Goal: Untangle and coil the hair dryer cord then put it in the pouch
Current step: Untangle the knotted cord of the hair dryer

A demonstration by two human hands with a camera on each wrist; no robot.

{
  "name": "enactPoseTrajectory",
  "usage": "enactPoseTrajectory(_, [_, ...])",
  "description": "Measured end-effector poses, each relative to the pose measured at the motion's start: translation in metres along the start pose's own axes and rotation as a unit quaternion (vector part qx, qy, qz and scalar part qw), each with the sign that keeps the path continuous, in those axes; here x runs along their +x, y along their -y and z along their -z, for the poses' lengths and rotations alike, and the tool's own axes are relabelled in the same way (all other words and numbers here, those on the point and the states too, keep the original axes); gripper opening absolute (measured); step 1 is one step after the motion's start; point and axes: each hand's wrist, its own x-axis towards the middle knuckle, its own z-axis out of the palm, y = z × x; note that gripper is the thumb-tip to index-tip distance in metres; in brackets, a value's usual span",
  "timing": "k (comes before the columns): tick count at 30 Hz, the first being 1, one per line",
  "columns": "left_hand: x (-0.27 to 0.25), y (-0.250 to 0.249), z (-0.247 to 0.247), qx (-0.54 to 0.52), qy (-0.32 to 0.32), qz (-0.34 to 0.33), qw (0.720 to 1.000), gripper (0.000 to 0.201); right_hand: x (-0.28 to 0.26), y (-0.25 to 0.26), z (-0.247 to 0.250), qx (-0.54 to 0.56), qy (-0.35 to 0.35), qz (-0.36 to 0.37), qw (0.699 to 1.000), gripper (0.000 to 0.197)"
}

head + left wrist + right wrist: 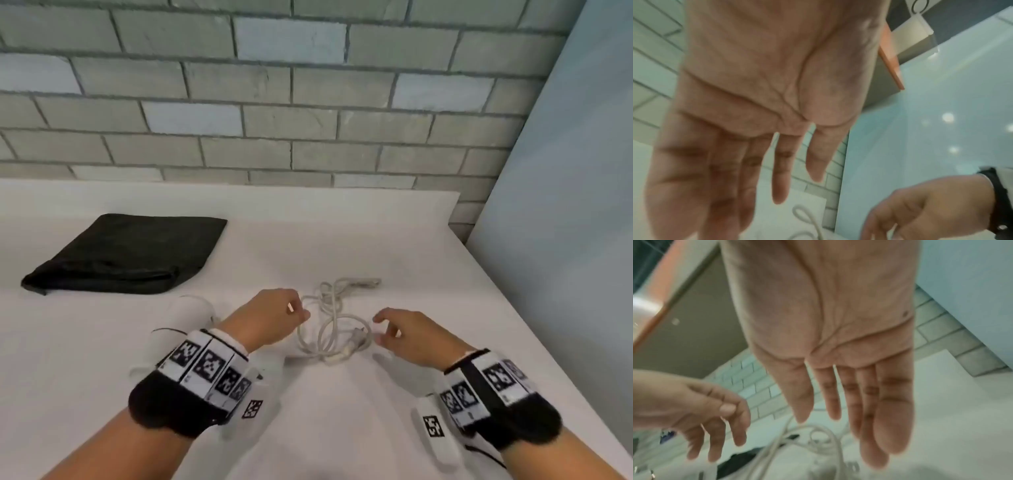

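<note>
Cord (330,320): white, lying in a loose tangle on the white table (428,274), centre of the head view, between your two hands. Its long axis runs from lower centre toward the upper right of the frame, where a straight stretch ends in what looks like the plug; too blurred to be sure. The hair dryer (191,308) lies at the lower left of the tangle, mostly hidden behind your left wrist. The black pouch (126,253) lies flat at the left of the frame, well apart from the cord.

Your left hand (274,315) is at the tangle's left edge, fingers loosely curled, tips just beside the nearest loop; contact cannot be told. Your right hand (407,334) hovers just right of the loops, fingers relaxed and spread, holding nothing. The left looks the nearer of the two.

Judgement: untangling is not yet begun.

View differences: the right wrist view shows both palms empty and the loops below the fingertips (894,434). The left wrist view catches only one loop at its bottom edge.
</note>
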Motion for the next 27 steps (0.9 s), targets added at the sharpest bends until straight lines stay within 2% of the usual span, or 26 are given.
enactPoseTrajectory(3, [0.013, -0.008, -0.007, 0.023, 0.033, 0.026, 0.999, 0.021, 0.016, 0.005, -0.007, -0.003, 0.002, -0.025, 1.000, 0.042])
enactPoseTrajectory(6, [0.015, -0.013, -0.014, 0.080, 0.059, 0.009, 0.995, 0.026, 0.025, 0.006, -0.017, 0.041, 0.006, -0.013, 0.999, 0.009])
enactPoseTrajectory(7, [0.015, -0.014, -0.016, 0.094, 0.064, 0.004, 0.994, 0.031, 0.028, 0.003, -0.019, 0.074, 0.004, -0.016, 0.997, 0.008])
enactPoseTrajectory(11, [0.009, -0.018, -0.025, 0.187, 0.117, 0.006, 0.975, 0.051, 0.032, 0.002, -0.021, 0.183, 0.001, -0.035, 0.982, 0.027])
enactPoseTrajectory(14, [0.010, -0.018, -0.032, 0.215, 0.103, -0.021, 0.971, 0.037, 0.033, 0.005, -0.021, 0.228, -0.005, -0.038, 0.973, 0.029])
enactPoseTrajectory(18, [0.017, -0.012, -0.024, 0.125, 0.030, -0.070, 0.989, 0.014, 0.030, 0.008, -0.012, 0.348, -0.064, -0.051, 0.934, 0.027])
enactPoseTrajectory(20, [0.019, -0.008, -0.018, 0.059, 0.004, -0.077, 0.995, 0.012, 0.025, 0.009, -0.006, 0.423, -0.083, -0.060, 0.900, 0.023])
enactPoseTrajectory(22, [0.020, -0.005, -0.015, -0.054, 0.002, -0.067, 0.996, 0.011, 0.020, 0.012, 0.001, 0.498, -0.066, -0.058, 0.863, 0.023])
enactPoseTrajectory(25, [0.019, -0.005, -0.015, -0.216, 0.003, -0.041, 0.975, 0.012, 0.015, 0.021, 0.007, 0.565, -0.038, -0.007, 0.824, 0.016])
enactPoseTrajectory(27, [0.017, -0.009, -0.015, -0.306, 0.010, -0.032, 0.951, 0.012, 0.013, 0.025, 0.008, 0.583, -0.039, 0.033, 0.811, 0.023])
